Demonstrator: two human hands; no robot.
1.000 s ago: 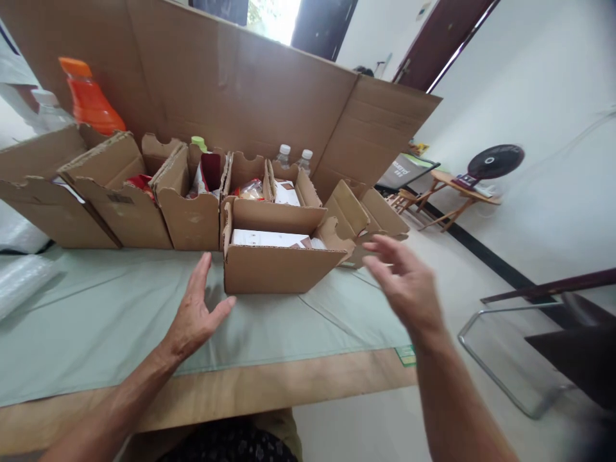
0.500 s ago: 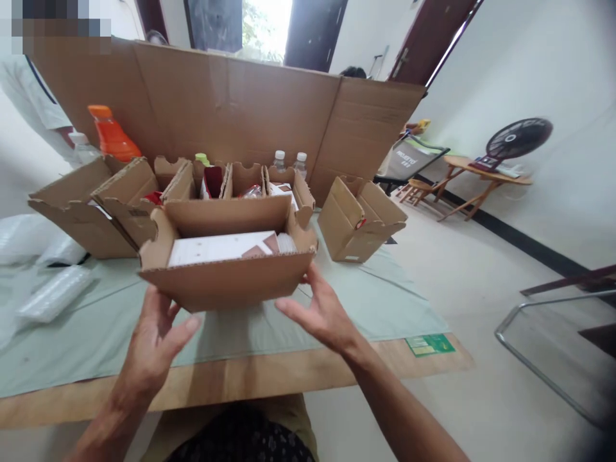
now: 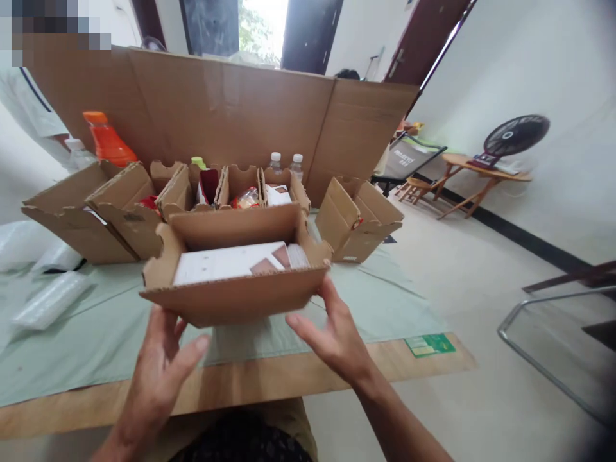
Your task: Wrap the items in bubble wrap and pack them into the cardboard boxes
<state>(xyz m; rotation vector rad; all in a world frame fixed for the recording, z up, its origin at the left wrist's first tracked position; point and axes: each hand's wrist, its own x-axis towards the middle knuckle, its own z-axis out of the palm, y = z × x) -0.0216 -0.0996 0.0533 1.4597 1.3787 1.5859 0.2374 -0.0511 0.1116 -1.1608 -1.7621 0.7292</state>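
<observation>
Between my hands is an open-topped cardboard box [image 3: 235, 300] with notched ends, tilted slightly and raised over the table's front part. My left hand [image 3: 166, 362] supports its lower left end; the thumb stands away from the front wall and the other fingertips are hidden under the box. At the right end, my right hand [image 3: 332, 337] holds the lower corner, its fingers partly behind the box and its thumb stretched out below. Inside lies a white carton [image 3: 216, 264] with brown patches, beside a pale ridged item [image 3: 297, 256] that I cannot make out.
Behind stands a row of similar cardboard boxes [image 3: 120, 218], with another box [image 3: 359, 221] apart at right. An orange bottle [image 3: 110, 144] and clear bottles [image 3: 296, 165] stand before a cardboard screen [image 3: 231, 102]. Bubble wrap [image 3: 51, 301] lies left on the green cloth [image 3: 110, 327].
The held box has come slightly nearer and moved a little to the right, and both hands have moved with it. The boxes behind keep their places.
</observation>
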